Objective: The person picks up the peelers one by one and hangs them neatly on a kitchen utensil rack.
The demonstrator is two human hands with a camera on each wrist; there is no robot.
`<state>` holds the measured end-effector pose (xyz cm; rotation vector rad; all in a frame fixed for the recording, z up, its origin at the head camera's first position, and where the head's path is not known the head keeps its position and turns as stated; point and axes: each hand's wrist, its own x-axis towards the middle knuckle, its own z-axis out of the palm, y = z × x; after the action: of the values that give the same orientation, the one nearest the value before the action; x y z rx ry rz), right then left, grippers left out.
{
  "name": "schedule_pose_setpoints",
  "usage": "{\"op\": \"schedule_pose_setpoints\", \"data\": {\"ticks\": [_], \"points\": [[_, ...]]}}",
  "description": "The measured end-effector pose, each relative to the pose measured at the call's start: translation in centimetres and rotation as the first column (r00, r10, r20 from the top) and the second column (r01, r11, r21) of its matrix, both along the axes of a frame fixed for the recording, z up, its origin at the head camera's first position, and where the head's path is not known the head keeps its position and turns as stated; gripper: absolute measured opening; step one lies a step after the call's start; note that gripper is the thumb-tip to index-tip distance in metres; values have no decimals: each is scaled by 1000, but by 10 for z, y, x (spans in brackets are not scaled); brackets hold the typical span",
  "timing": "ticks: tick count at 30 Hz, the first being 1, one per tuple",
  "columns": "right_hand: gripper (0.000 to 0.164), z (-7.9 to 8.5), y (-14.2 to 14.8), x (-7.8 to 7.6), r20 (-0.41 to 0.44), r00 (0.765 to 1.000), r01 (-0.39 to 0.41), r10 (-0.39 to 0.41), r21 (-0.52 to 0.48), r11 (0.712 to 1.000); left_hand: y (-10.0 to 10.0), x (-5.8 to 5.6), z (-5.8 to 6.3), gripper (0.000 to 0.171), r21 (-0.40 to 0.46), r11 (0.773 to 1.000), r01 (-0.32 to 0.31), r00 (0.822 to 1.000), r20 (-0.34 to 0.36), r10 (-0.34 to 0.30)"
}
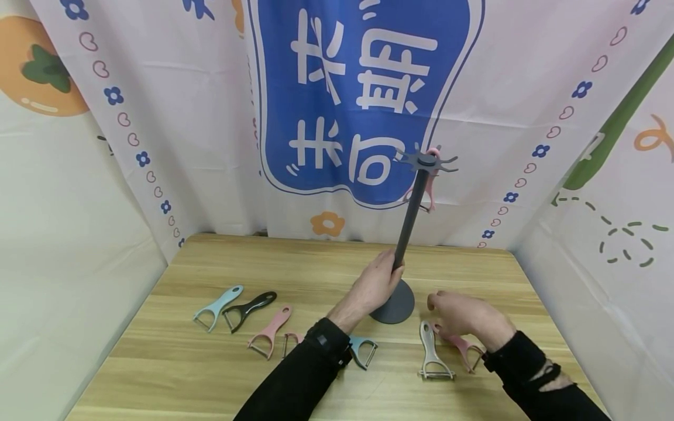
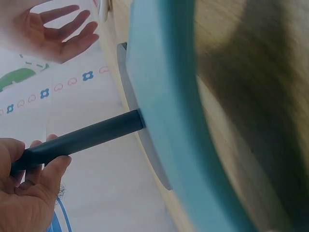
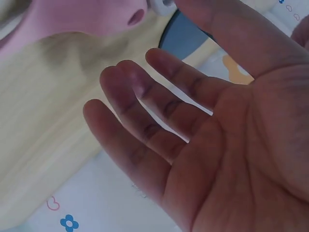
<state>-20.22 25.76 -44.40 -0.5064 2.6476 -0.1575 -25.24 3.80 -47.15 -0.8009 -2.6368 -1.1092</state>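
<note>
The right hand (image 1: 468,316) hangs above a pink peeler (image 1: 464,346), its fingers loosely spread and gripping nothing. That peeler lies on the table (image 1: 337,254) at about four o'clock from the base (image 1: 392,314) of the grey stand, with a pale peeler (image 1: 427,342) just beside it, nearer five. The left hand (image 1: 372,285) has its fingers wrapped round the stand's pole (image 1: 412,216), low down.

The pink peeler looks light and stiff, probably moulded plastic, with a smooth handle that could slide a little in dry fingers. The handle is the place to take hold, pinched just short of its end hole (image 3: 136,18) (which leaves the hole free); the fork's blade, at four o'clock from the handle, is likely sharp and best avoided. Breakage seems unlikely.

The pole is slim, so it should suit a wrapped grip. A second pink peeler (image 1: 430,190) hangs at six o'clock under the stand's hooks (image 1: 421,159); a knock might set it swinging. Black (image 1: 258,302) and light-blue (image 1: 226,298) peelers lie at nine o'clock from the base.
</note>
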Motion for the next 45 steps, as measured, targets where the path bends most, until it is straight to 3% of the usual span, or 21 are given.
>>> {"op": "schedule_pose_setpoints", "data": {"ticks": [13, 21, 26, 37, 45], "points": [[41, -10, 5, 4, -9, 1000, -5, 5, 42, 999, 0, 0, -1, 17, -9, 1000, -2, 1000, -15, 2], [35, -13, 8, 7, 20, 999, 45, -46, 48, 998, 0, 0, 0, 17, -11, 1000, 0, 1000, -14, -1], [32, -13, 8, 8, 81, 993, 81, -83, 24, 996, 0, 0, 0, 16, -10, 1000, -2, 1000, -14, 2], [30, -7, 9, 2, 82, 994, 79, -76, -39, 996, 0, 0, -1, 16, 6, 1000, 4, 1000, -20, -4], [8, 1, 12, -1, 53, 997, 69, -63, -126, 990, 1, -1, -1, 16, 0, 1000, 1, 1000, 0, -1]]}}
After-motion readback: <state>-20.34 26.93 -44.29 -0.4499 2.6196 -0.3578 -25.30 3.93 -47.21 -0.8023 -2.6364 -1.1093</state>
